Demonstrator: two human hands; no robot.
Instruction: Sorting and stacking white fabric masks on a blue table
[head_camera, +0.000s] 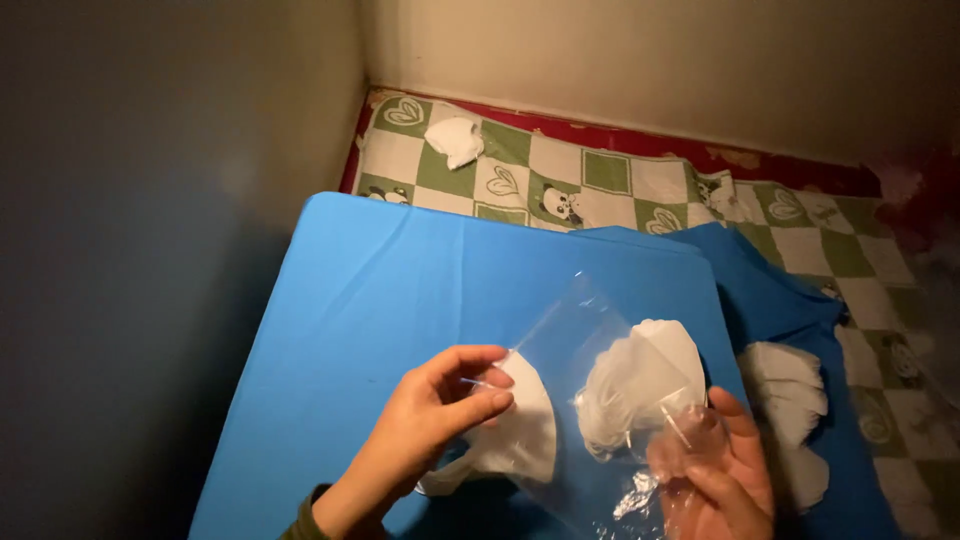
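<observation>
My left hand (425, 430) pinches the edge of a folded white face mask (525, 420) above a blue table (400, 290). My right hand (715, 470) grips a clear plastic bag (580, 330) that holds another white mask (645, 380). The bag's open side faces my left hand, and the first mask sits at or just inside its mouth; I cannot tell which.
A pile of white masks (790, 400) lies on blue cloth to the right of the table. One more white mask (455, 140) rests on the green-and-white checked mat (600, 180) by the far wall. A dark wall stands close on the left.
</observation>
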